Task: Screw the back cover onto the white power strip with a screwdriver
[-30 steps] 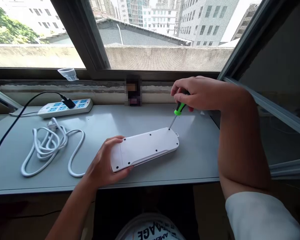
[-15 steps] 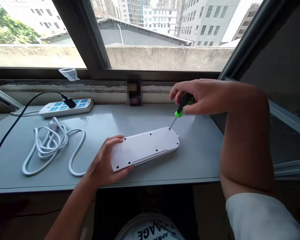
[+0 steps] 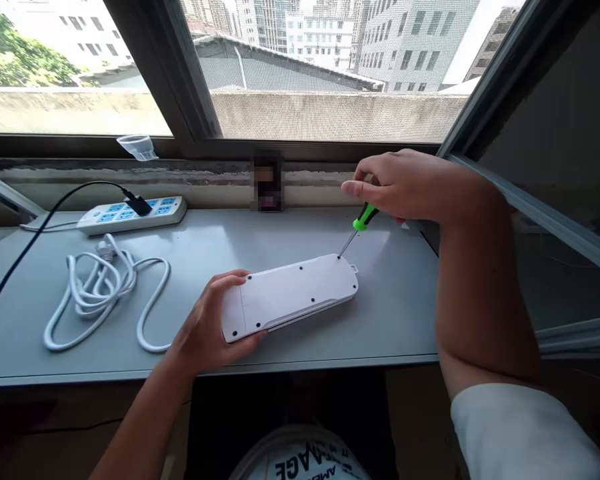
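A white power strip (image 3: 285, 290) lies on the table with its back up and several dark screw holes showing. My left hand (image 3: 213, 320) is closed around its left end, thumb along the near edge and fingers over the far one. My right hand (image 3: 395, 183) grips a green and black screwdriver (image 3: 365, 217) from above. The screwdriver slants down to the left, its tip in the hole at the strip's far right corner. Most of the handle is hidden under my palm. A coiled white cord (image 3: 153, 303) runs behind my left wrist.
Another power strip (image 3: 173, 212) with a black plug (image 3: 139, 203) in it stands at the back left. A clear plastic cup-like piece (image 3: 137, 147) sits by the window frame. A small blurred dark object (image 3: 267, 183) is at the wall. The table's front edge (image 3: 325, 364) runs close by.
My right hand has turned about the screwdriver handle, with the forearm shifted a little to the left. The screwdriver tip stays in the same hole. My left hand and the strip hold still.
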Tool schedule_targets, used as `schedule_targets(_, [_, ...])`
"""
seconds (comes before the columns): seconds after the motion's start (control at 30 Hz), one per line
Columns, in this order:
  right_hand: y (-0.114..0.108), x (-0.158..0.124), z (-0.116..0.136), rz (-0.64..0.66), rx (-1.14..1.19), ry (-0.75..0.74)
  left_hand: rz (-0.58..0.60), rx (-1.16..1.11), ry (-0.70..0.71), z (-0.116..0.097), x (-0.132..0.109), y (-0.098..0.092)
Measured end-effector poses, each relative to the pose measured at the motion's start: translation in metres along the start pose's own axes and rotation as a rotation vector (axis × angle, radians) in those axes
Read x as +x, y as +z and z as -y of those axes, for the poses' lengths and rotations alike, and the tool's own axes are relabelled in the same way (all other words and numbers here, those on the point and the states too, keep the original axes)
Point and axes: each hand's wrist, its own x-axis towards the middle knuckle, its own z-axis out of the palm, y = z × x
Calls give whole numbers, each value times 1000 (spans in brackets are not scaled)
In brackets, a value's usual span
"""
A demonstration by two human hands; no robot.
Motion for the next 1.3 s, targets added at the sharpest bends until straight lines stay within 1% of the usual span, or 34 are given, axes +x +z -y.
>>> schedule_targets(0.03, [1, 1, 1, -12, 0, -19, 5, 0, -3, 0, 0, 0])
schedule_targets(0.1, [1, 2, 1, -16, 18, -134, 9, -1, -8, 1, 0, 0])
schedule_targets(0.17, [2, 2, -2, 6, 40, -234, 5, 0, -8, 1, 0, 1])
schedule_targets(0.2, [2, 1, -3, 19, 50, -249, 1, 0, -5, 0, 0, 1])
schedule_targets(0.33, [1, 1, -2, 32, 74, -161, -10, 5, 1, 0, 1, 2])
schedule_targets(0.37, [1, 1, -2, 30, 75, -159, -11, 6, 1, 0, 1, 2])
schedule_targets(0.53, [-3, -4, -6, -10, 59, -219, -9, 10, 2, 1, 1, 2])
schedule_targets(0.67, [-7, -7, -12, 31, 60, -233, -9, 14, -2, 2, 0, 2])
schedule_targets(0.83, [-8, -8, -15, 22, 62, -218, -1, 21, -30, 2, -2, 2])
schedule_targets(1.3, [-12, -12, -19, 25, 37, -185, -13, 18, -15, 2, -1, 2])
